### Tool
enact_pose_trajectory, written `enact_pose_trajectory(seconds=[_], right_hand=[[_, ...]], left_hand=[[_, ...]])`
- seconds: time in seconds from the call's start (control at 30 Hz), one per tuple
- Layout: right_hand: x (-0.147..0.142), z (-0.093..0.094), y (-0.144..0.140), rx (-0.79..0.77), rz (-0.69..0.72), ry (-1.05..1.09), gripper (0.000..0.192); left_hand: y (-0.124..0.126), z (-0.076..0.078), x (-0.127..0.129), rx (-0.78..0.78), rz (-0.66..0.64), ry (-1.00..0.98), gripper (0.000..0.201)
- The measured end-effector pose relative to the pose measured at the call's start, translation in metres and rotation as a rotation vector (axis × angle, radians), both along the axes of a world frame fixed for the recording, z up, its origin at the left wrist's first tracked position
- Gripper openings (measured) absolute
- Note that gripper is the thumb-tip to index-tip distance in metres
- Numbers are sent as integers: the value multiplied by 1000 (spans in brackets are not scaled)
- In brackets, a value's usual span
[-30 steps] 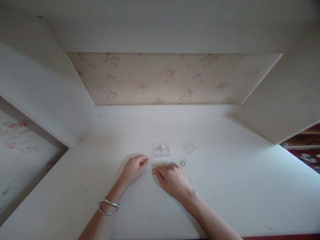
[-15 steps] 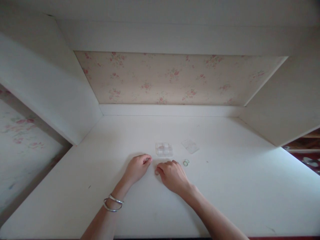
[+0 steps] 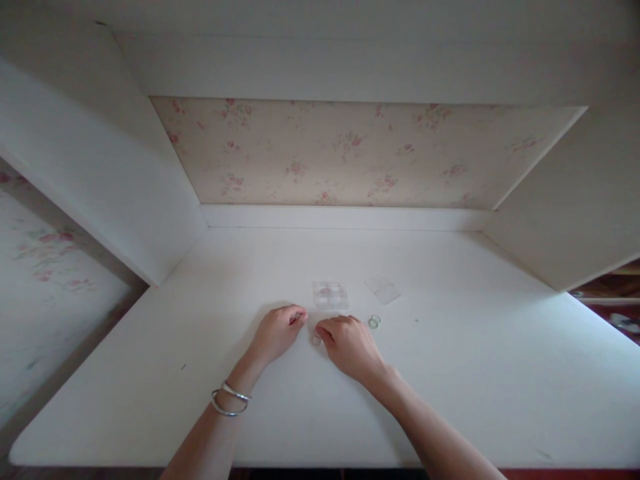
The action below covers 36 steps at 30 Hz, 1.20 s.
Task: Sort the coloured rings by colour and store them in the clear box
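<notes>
My left hand (image 3: 280, 331) rests on the table with thumb and fingers pinched together; what they hold, if anything, is too small to make out. Just right of it, my right hand (image 3: 353, 347) is closed, its fingertips at a small pale pinkish ring (image 3: 317, 340) near the tabletop. Beyond both hands sits a clear plastic box (image 3: 340, 303) with compartments, a small pinkish item (image 3: 325, 291) in its left part. Two pale green rings (image 3: 375, 323) lie touching each other, right of my right hand.
A flat clear plastic lid (image 3: 383, 291) lies on the white table (image 3: 240, 267), right of the box. White side panels (image 3: 100, 147) and a floral back wall (image 3: 320, 153) enclose the table. A tiny dark mark (image 3: 183, 367) shows at left.
My right fingertips have shifted slightly upward, and more of the pinkish ring shows below them. My left hand keeps its pinch. The whole view has shifted slightly.
</notes>
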State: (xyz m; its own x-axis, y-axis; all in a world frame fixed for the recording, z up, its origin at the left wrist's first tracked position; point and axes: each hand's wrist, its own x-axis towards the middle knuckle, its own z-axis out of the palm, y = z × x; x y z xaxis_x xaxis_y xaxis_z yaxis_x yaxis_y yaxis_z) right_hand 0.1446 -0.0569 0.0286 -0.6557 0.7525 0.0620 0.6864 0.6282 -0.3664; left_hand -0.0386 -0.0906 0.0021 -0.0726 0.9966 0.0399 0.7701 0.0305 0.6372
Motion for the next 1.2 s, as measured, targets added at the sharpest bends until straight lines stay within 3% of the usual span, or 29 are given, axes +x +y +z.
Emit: enact_pose_trajectory(seconds=[0.3,0.4,0.67,1.0,1.2], right_hand=[[11,10,26,-162,-119,274,26],[10,14,42,-149,-180,308,28],[-14,18,80,-11,-240,164,27],[-29,19,85,155,-111,-168,32],[-12,28,92,197,-166,-47,35]], left_hand=[[-4,8,6,-11,-19,12,27],[-7,13,9,-17,-69,74,26],[-8,13,13,-30,-60,173,22],[-9,14,16,15,-89,185,21],[-9,14,14,2,-105,175,20]])
